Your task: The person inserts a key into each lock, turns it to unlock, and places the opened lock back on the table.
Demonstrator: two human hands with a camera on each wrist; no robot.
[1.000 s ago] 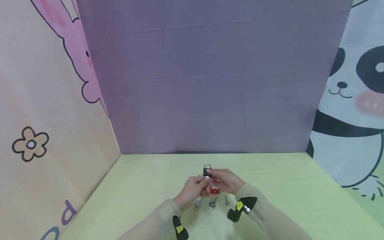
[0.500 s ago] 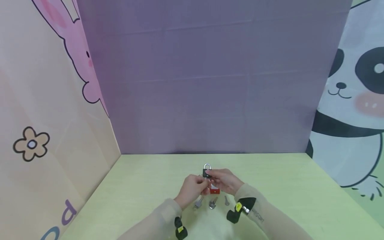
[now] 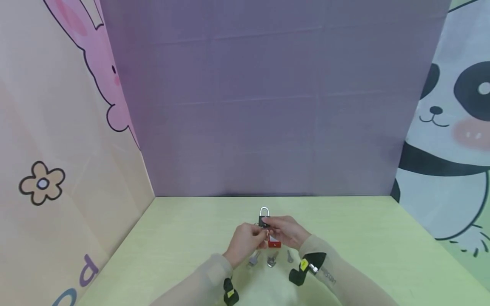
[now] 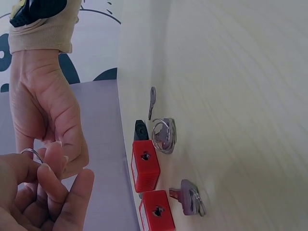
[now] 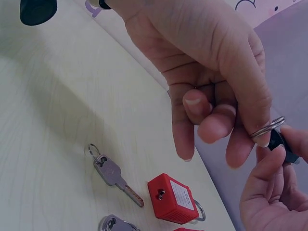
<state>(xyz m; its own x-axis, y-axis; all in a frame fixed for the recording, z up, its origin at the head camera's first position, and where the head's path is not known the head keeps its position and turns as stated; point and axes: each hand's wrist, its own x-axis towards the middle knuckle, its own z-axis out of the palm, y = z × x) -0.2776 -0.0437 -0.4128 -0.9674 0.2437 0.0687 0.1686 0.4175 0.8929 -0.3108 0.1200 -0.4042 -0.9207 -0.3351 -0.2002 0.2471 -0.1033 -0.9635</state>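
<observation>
Black padlock [image 3: 264,221], head view: I find it at the lower centre of the frame, a small dark body with its silver shackle [image 3: 264,211] pointing up the frame.
Right hand [image 3: 288,230]: reaching in from the lower right, its grip narrow, holding the black padlock with the thumb across the front.
Left hand [image 3: 244,242]: just left of it, fingers pinched together; what they hold is too small for me to tell here.
Pale table [image 3: 183,246]: I see a red padlock [image 3: 274,244] just below the hands, and under it a left key [image 3: 253,259], a middle key [image 3: 271,260] and a small right key [image 3: 289,256].
Silver ring [image 4: 32,152], left wrist view: at the lower left of the frame, pinched by the left hand; fingers hide what it carries from me.
Red pair: lower middle, keyholes showing, a dark lock [image 4: 140,130] just above them.
Black padlock, right wrist view: at the right edge, between the right hand's thumb and finger; only part of its smooth dark body shows, and I cannot tell whether the ring touches it.
Red padlock up close: bottom middle, white label [image 5: 182,194] on its side, a key's toothed end near it.
</observation>
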